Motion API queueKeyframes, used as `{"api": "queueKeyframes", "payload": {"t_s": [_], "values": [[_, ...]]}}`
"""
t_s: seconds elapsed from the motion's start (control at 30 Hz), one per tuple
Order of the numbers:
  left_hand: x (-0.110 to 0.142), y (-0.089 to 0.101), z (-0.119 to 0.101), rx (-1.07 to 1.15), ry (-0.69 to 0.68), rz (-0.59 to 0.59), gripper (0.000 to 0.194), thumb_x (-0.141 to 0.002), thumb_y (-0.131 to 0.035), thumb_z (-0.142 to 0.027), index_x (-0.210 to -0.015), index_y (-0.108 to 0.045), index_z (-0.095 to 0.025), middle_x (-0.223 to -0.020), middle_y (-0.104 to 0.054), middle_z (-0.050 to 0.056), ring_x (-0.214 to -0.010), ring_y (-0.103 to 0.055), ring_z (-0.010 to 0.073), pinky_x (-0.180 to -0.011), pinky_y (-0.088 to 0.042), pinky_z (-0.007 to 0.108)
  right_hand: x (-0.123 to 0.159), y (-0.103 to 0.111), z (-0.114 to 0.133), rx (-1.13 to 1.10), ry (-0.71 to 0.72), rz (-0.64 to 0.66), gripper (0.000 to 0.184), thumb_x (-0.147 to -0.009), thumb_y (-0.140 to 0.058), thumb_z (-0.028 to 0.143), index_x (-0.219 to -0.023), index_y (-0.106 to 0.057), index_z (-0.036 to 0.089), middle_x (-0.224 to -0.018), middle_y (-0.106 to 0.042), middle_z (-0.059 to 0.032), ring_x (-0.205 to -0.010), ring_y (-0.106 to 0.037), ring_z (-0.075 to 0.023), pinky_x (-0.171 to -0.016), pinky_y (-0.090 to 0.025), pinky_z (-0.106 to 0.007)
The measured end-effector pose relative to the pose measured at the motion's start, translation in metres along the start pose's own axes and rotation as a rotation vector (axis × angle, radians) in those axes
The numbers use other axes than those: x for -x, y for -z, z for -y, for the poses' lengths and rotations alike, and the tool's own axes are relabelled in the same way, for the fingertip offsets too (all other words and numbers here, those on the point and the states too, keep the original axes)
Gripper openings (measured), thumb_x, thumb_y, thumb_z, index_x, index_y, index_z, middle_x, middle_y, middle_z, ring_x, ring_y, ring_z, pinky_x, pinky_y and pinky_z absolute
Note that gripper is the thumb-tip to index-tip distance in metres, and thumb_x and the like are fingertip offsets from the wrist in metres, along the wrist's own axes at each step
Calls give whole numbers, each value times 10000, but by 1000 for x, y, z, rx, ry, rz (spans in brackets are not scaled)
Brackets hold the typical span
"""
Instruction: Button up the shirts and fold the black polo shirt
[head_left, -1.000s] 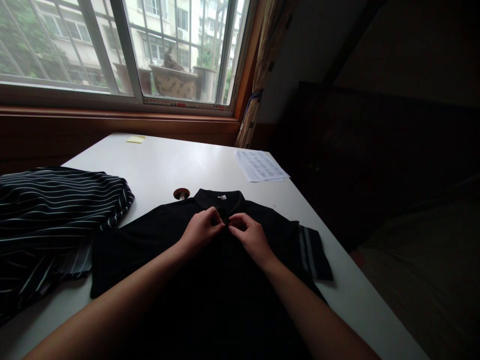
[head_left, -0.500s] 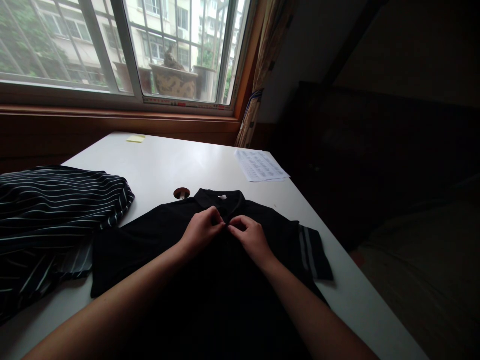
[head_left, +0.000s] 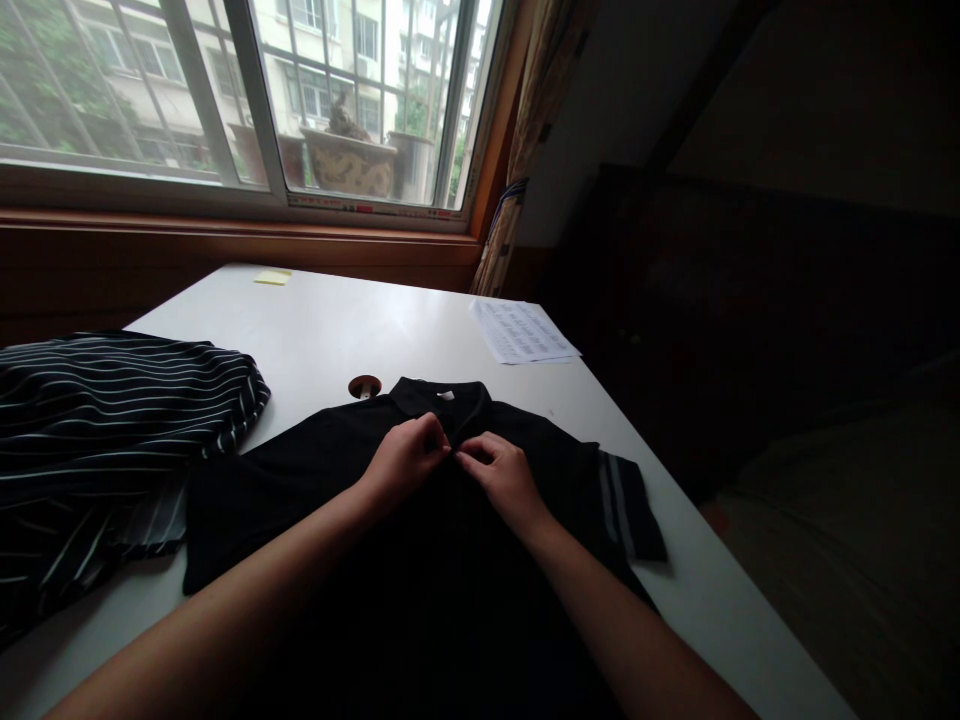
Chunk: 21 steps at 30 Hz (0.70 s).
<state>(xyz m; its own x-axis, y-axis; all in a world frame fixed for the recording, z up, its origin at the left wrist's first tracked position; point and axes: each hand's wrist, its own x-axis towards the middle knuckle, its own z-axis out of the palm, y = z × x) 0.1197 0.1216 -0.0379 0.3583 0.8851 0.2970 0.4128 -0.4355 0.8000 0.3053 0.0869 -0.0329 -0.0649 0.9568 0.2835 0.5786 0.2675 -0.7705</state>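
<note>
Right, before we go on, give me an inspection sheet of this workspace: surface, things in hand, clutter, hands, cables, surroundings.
Surface: white table, round hole beyond the shirt.
Things in hand: black shirt laid out, collar towards the window; right-side sleeve has two grey stripes.
Clutter: striped cloth bunched at left; yellow note at the far edge; printed sheets at the far right.
Hands: left hand and right hand pinch the shirt front below the collar; fine detail too dark to tell.
Cables: nothing seen.
Surroundings: window ahead, curtain beside it; right side very dark.
</note>
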Motion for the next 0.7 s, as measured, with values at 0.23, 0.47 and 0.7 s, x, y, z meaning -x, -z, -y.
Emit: {"api": "queueKeyframes", "payload": {"t_s": [0.23,0.47,0.7], "values": [[-1,-2,5,-71,-40,1,95,-784,-645,-169,-793,-568,-225,-834,-681,14,-785,-635,184,-696,-472,269,0,0,1,27,42,34,53,-815,-662,219,-778,-699,214,-772,-647,-10,-745,-628,-172,-676,-470,-274],[-1,-1,5,-93,-49,6,104,-781,-648,-161,-797,-569,-226,-836,-684,12,-785,-636,183,-700,-466,268,0,-2,-3,58,61,33,46,-817,-663,212,-791,-700,214,-771,-643,-11,-735,-620,-172,-688,-472,-279],[0,0,2,-48,-13,26,82,-789,-633,-177,-822,-570,-219,-844,-693,14,-756,-640,174,-664,-459,258,0,-2,-3,63,42,41,49,-816,-664,210,-788,-704,216,-783,-660,-16,-753,-632,-178,-695,-482,-282]]}}
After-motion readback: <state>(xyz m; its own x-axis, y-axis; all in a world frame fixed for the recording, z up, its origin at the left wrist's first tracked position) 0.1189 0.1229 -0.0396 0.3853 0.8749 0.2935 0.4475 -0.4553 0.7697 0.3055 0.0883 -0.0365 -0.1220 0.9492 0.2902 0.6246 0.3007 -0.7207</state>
